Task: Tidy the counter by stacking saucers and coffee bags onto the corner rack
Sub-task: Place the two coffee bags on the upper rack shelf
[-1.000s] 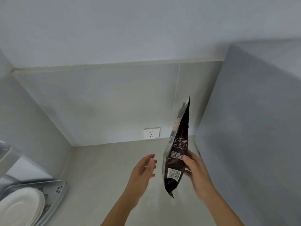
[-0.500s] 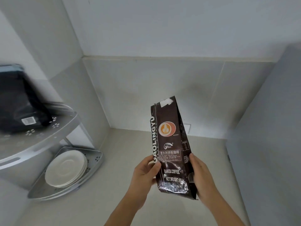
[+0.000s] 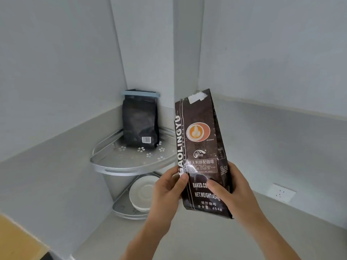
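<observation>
I hold a tall dark brown coffee bag upright in front of me, its printed face toward me. My left hand grips its lower left edge and my right hand grips its lower right side. Just left of the bag stands the silver two-tier corner rack in the wall corner. A black coffee bag with a blue clip on top stands on the upper shelf. A stack of white saucers lies on the lower shelf, partly hidden by my left hand.
Grey walls meet behind the rack. A white wall socket sits low on the right wall. Grey counter stretches below my forearms. A wooden surface shows at the bottom left.
My left hand has joined the right on the bag and the bag has turned face-on. My view has swung left, bringing the corner rack to the middle.
</observation>
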